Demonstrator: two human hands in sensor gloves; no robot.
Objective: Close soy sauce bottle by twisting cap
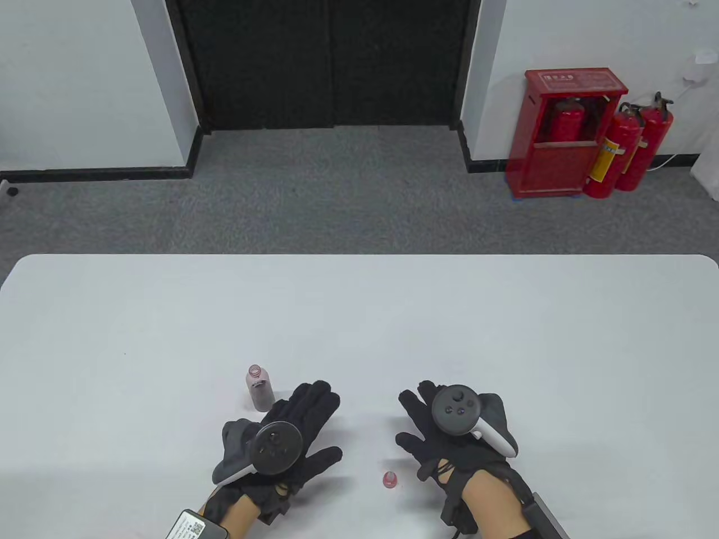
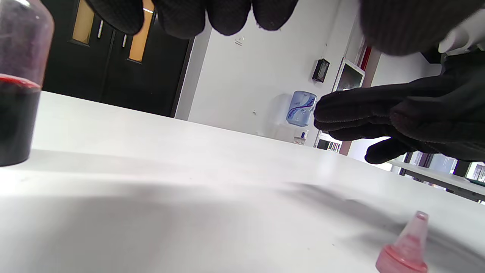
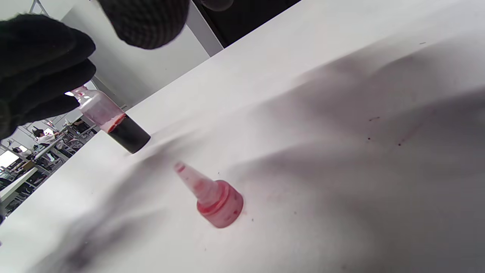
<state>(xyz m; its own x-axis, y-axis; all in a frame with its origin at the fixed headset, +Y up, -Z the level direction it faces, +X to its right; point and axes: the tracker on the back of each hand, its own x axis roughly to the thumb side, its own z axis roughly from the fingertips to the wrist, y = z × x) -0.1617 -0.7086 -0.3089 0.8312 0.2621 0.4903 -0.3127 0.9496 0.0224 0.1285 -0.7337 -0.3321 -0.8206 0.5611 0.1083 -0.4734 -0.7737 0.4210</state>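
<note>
A small clear bottle [image 1: 259, 387] half full of dark sauce stands upright and uncapped on the white table [image 1: 359, 314]; it also shows in the left wrist view [image 2: 19, 94] and the right wrist view [image 3: 111, 121]. The red cone-tipped cap [image 1: 390, 479] stands on the table between my hands, seen too in the left wrist view [image 2: 405, 246] and the right wrist view [image 3: 212, 197]. My left hand [image 1: 300, 418] hovers flat and empty just right of the bottle. My right hand [image 1: 418, 418] hovers flat and empty just above and right of the cap.
The table's front edge lies under my wrists. Beyond the table's far edge is grey carpet, a dark double door [image 1: 326, 62] and a red extinguisher cabinet [image 1: 561, 132] with extinguishers at the back right.
</note>
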